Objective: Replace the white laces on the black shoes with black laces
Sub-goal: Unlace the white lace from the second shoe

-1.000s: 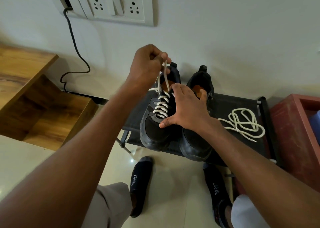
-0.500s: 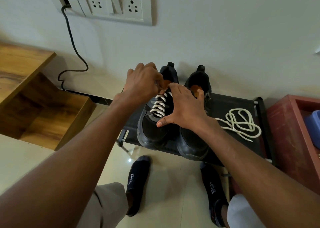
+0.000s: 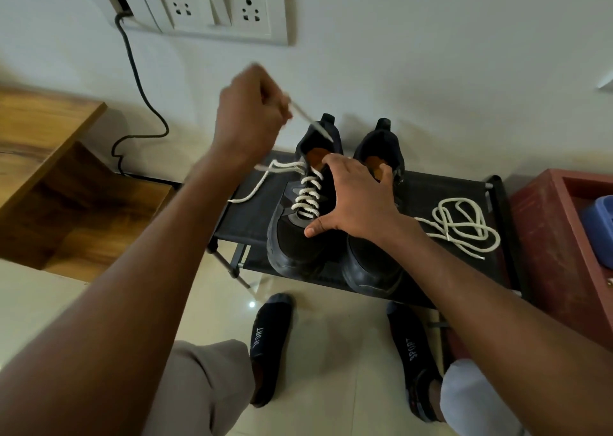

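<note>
Two black shoes stand side by side on a low black rack (image 3: 497, 203). The left shoe (image 3: 292, 246) carries a white lace (image 3: 306, 197) crossed through its eyelets, with one loose end trailing left over the rack. My left hand (image 3: 248, 114) is raised above and left of this shoe, pinching the other end of the lace, pulled taut and blurred. My right hand (image 3: 351, 200) rests with spread fingers across both shoes, covering most of the right shoe (image 3: 374, 269). A second white lace (image 3: 461, 226) lies coiled loose on the rack to the right. No black lace is visible.
A wooden stepped shelf (image 3: 49, 170) stands at the left. A red box (image 3: 560, 236) with a blue item inside is at the right. A wall socket panel (image 3: 219, 7) and a black cable (image 3: 139, 97) are behind. My socked feet (image 3: 270, 346) rest on the tiled floor.
My left hand dropped to the shoe's top eyelets, then rose up and to the left, drawing a lace end out. One lace end now trails left across the rack. My right hand stayed put.
</note>
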Tool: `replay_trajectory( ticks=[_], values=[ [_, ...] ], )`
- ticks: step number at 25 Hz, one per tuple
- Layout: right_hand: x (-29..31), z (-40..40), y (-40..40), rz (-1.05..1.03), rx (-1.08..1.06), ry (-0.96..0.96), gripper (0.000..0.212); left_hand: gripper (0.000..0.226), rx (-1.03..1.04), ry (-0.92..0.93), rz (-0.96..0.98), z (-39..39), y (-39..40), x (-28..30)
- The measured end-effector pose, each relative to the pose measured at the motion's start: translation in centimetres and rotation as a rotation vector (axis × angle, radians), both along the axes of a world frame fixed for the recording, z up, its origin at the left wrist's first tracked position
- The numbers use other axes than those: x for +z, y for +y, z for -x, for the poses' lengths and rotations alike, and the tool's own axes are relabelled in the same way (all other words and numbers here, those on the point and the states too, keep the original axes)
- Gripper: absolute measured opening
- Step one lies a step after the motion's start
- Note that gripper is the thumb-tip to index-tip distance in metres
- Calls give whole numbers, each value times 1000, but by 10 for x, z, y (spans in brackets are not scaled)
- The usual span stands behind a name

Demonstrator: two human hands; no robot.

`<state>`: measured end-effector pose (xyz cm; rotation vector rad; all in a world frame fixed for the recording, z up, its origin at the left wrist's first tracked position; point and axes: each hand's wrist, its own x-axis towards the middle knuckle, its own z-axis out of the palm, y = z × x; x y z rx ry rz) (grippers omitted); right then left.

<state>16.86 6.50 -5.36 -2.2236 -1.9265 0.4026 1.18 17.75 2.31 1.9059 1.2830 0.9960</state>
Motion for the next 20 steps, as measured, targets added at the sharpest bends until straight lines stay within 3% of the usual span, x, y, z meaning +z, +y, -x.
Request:
replay_trajectory(
  ticks=[2, 4, 6, 8, 10, 11, 16, 18, 20],
  values=[
    [3, 1, 1, 31, 14, 3, 133, 3, -7, 435, 97, 12, 5, -18],
    [6, 2, 5, 80, 26, 26, 128, 3, -16, 713, 160, 23, 8, -23],
    [11, 5, 15, 73, -22, 77, 102, 19, -12, 807, 210, 30, 6, -23],
    [14, 7, 26, -50, -133, 134, 58, 26, 20, 908, 216, 31, 1, -28],
    [13, 12, 34, -175, -181, 114, 25, 23, 17, 955, 188, 28, 2, -34],
    [11, 16, 36, -196, -176, 92, 20, 26, -16, 922, 170, 24, 5, -38],
    [2, 32, 48, -205, -194, 80, 15, 94, -388, 778, 172, 5, 11, -60],
    [1, 30, 49, -219, -223, 112, 11, 105, -452, 792, 204, 2, 9, -69],
    [4, 25, 46, -251, -227, 120, 8, 102, -424, 788, 232, 0, 9, -73]
  ],
)
